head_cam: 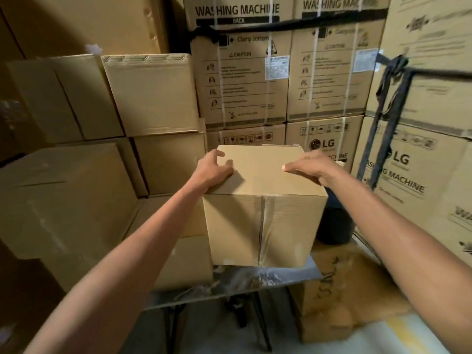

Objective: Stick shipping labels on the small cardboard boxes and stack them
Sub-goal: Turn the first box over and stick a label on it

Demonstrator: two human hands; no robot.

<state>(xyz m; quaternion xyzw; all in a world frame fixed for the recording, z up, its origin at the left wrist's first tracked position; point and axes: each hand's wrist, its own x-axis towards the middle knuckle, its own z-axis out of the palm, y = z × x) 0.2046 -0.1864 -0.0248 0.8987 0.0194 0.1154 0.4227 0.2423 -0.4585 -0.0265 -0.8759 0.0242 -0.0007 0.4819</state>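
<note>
A small plain cardboard box (263, 190) with a taped seam down its near face stands on a small metal table (229, 284) in the middle of the head view. My left hand (213, 172) grips the box's top left edge, thumb lying on the top. My right hand (310, 168) holds the top right edge, fingers over the side and thumb flat on the top. No shipping label shows on the faces I can see.
Plain cardboard boxes (150, 95) are stacked at the left and behind. Tall washing machine cartons (245, 72) with straps fill the back and right. A dark bin (334, 223) stands right of the box. A torn carton (339, 290) sits under the table's right side.
</note>
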